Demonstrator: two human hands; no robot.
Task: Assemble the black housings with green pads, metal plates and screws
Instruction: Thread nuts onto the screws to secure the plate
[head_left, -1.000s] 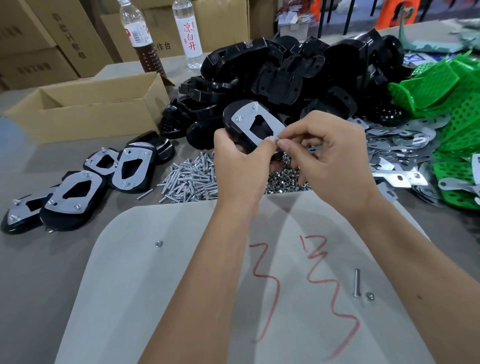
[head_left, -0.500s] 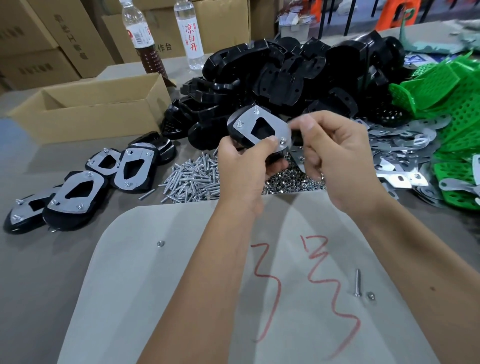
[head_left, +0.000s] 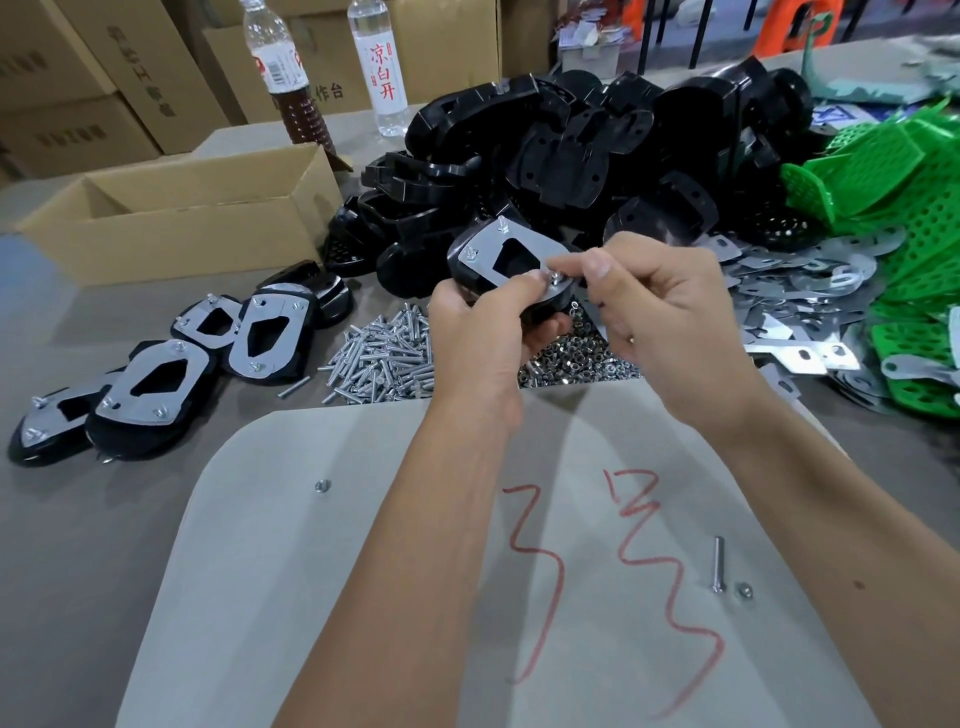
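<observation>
The left hand (head_left: 480, 332) grasps the black plastic housing (head_left: 470, 275) with its flat grey metal plate (head_left: 511, 254) upward above the loose silver nuts (head_left: 576, 358), so the right hand (head_left: 670, 312) can pinch something small (probably a nut) at the plate's corner screw (head_left: 555, 276).

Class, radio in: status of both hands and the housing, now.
Left hand grips black housing, metal plate on top. Right hand fingers pinch at near screw. Nothing in the way.
</observation>
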